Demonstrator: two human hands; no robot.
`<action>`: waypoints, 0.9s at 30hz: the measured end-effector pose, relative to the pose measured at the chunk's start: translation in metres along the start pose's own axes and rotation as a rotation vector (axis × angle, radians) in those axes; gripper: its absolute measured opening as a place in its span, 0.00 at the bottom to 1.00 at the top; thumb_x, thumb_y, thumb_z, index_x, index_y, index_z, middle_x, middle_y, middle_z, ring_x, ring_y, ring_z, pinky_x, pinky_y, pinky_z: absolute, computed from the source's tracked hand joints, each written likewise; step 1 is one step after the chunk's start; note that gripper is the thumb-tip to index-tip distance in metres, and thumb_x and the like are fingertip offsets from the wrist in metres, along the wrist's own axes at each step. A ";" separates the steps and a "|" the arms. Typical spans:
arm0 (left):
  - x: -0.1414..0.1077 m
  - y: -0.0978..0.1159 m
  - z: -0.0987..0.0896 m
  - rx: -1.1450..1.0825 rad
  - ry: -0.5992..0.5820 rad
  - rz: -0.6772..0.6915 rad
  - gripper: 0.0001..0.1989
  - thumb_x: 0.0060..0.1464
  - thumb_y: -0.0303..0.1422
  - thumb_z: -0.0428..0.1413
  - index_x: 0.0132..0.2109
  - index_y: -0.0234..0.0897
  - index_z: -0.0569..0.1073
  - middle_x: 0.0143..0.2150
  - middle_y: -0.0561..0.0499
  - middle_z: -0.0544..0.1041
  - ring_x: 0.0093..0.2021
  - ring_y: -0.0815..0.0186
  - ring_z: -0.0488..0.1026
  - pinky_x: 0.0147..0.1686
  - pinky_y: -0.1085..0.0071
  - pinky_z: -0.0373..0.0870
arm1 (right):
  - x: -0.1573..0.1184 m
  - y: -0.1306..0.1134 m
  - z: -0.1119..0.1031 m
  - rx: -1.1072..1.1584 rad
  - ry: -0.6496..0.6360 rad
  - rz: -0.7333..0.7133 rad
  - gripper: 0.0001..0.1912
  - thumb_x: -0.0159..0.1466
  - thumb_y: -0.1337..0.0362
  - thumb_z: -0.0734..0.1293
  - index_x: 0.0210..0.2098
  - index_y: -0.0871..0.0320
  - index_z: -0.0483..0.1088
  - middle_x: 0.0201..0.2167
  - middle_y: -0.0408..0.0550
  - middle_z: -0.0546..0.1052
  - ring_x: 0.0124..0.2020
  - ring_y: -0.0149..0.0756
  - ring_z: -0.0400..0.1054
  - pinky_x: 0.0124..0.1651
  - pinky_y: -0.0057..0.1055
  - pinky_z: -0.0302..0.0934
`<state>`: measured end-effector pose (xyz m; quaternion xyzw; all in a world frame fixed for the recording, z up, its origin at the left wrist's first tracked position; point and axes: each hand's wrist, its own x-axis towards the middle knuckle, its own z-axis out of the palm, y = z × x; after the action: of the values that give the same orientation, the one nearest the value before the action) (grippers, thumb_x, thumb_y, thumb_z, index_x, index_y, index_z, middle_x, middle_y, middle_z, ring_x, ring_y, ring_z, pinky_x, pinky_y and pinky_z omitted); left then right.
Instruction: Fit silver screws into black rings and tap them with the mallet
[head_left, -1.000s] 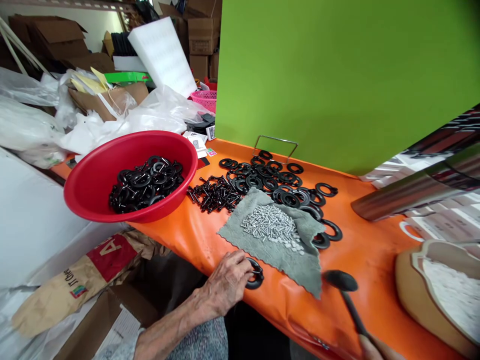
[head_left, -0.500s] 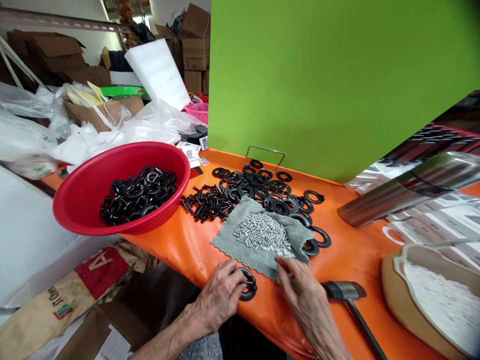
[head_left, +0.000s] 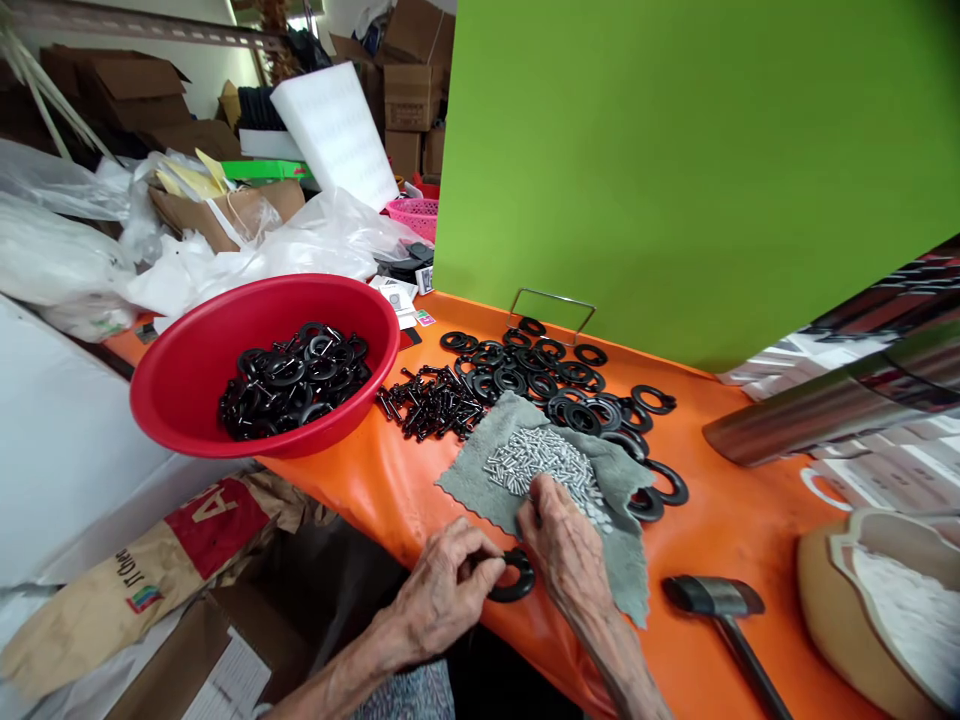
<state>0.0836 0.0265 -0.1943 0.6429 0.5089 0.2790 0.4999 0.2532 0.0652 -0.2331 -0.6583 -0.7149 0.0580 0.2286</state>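
The left hand (head_left: 446, 590) has its grip clamped on a black plastic ring (head_left: 514, 577) at the near edge of the orange worktop (head_left: 720, 520), just in front of the grey cloth (head_left: 611, 540). The right hand (head_left: 566, 545) rests on that cloth, fingers curled among the small silver pins (head_left: 536, 460); whether they pinch one cannot be told. A hammer (head_left: 720, 610) lies right of the cloth.

One second ago the right hand (head_left: 564, 545) is at the lower edge, holding the hammer (head_left: 716, 598); now the hammer lies alone on the bench (head_left: 720, 520). The hand is now over the grey cloth (head_left: 626, 560), its fingertips at the silver pins (head_left: 544, 462), just beside the black ring (head_left: 514, 578).
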 end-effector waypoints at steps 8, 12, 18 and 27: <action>0.004 0.003 -0.007 -0.431 -0.079 -0.139 0.10 0.54 0.36 0.54 0.32 0.31 0.72 0.28 0.53 0.70 0.29 0.70 0.66 0.33 0.74 0.63 | -0.017 0.026 -0.017 0.158 0.060 -0.069 0.09 0.64 0.63 0.54 0.33 0.55 0.64 0.27 0.46 0.73 0.26 0.35 0.70 0.29 0.30 0.62; 0.003 0.007 -0.005 -0.435 -0.094 -0.145 0.11 0.53 0.37 0.54 0.32 0.31 0.72 0.27 0.53 0.69 0.28 0.70 0.64 0.32 0.74 0.62 | -0.029 0.030 -0.016 0.151 0.114 -0.038 0.12 0.67 0.59 0.54 0.36 0.56 0.66 0.30 0.50 0.75 0.30 0.39 0.73 0.32 0.33 0.66; 0.002 0.008 0.001 -0.046 0.078 -0.025 0.10 0.57 0.33 0.51 0.34 0.32 0.74 0.32 0.51 0.69 0.31 0.68 0.64 0.33 0.71 0.61 | -0.040 0.015 -0.025 0.149 0.165 0.007 0.19 0.69 0.54 0.53 0.42 0.59 0.70 0.33 0.53 0.74 0.30 0.41 0.73 0.29 0.35 0.68; -0.001 0.007 0.014 -0.377 0.131 -0.073 0.10 0.58 0.36 0.53 0.40 0.33 0.74 0.35 0.48 0.74 0.35 0.66 0.71 0.35 0.72 0.67 | -0.079 -0.039 -0.006 1.020 -0.023 0.337 0.26 0.65 0.55 0.64 0.61 0.51 0.60 0.55 0.51 0.72 0.54 0.41 0.68 0.52 0.38 0.68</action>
<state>0.0979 0.0206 -0.1921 0.4993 0.5021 0.3923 0.5871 0.2225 -0.0178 -0.2332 -0.5685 -0.4829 0.4412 0.4991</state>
